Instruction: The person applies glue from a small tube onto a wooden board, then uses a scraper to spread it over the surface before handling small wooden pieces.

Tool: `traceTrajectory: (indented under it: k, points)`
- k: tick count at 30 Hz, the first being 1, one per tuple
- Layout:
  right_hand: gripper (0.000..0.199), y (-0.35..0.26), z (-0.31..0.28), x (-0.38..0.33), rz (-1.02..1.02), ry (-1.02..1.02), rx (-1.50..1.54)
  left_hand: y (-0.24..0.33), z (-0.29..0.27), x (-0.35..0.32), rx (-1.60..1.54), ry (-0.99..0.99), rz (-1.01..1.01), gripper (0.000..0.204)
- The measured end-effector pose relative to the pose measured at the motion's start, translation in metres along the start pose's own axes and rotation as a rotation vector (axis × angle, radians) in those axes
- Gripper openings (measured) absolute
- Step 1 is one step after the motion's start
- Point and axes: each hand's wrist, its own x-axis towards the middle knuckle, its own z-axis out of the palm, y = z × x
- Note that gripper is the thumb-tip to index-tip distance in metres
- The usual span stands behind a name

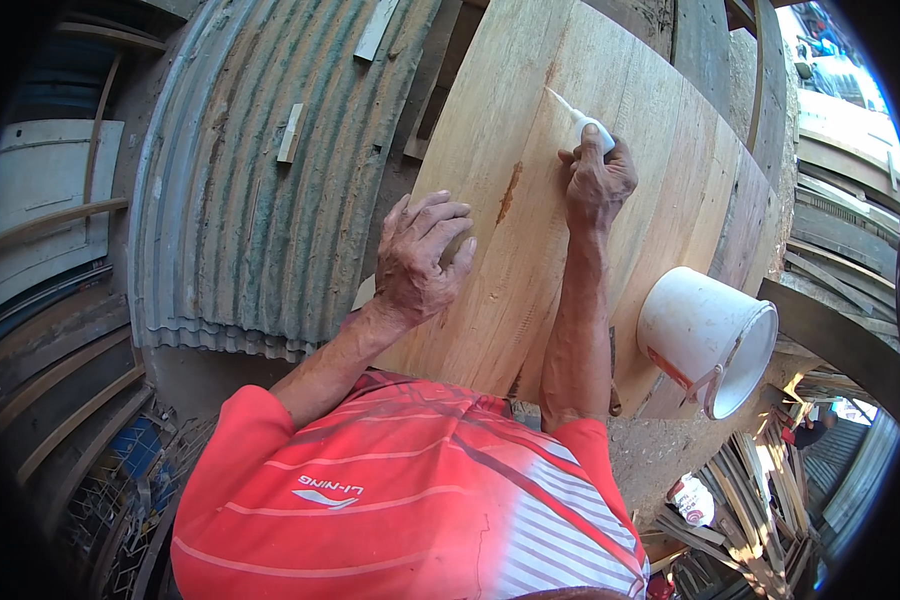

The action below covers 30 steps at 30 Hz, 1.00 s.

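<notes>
My right hand is closed round a small white squeeze bottle with a long thin nozzle. Its tip points up and left, at or just above a pale wooden panel made of joined boards. A reddish-brown streak marks the wood to the left of the bottle, and a fainter one lies near the nozzle tip. My left hand is empty, its fingers loosely bent and apart, over the panel's left edge. Whether it touches the wood I cannot tell.
A white plastic bucket lies tilted on the panel's right side, its mouth facing right. Corrugated metal sheets with small wood strips on them lie to the left. Stacked planks and scrap wood fill the right side.
</notes>
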Motion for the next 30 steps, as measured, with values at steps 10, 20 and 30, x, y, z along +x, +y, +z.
traceTrajectory:
  k: [10, 20, 30]
  points:
    - [0.028, 0.0002, 0.0003, 0.0, -0.002, -0.004, -0.01, -0.0004, -0.0003, -0.0003, 0.007, 0.002, 0.003, 0.023]
    - [0.03, 0.0029, -0.0025, -0.0034, -0.017, -0.001, 0.003, 0.0004, -0.0011, -0.0005, 0.006, -0.003, 0.0, 0.022]
    - [0.032, 0.0039, -0.0016, -0.0051, -0.013, 0.007, -0.019, -0.0003, -0.0015, -0.001, 0.005, -0.009, 0.0, 0.023]
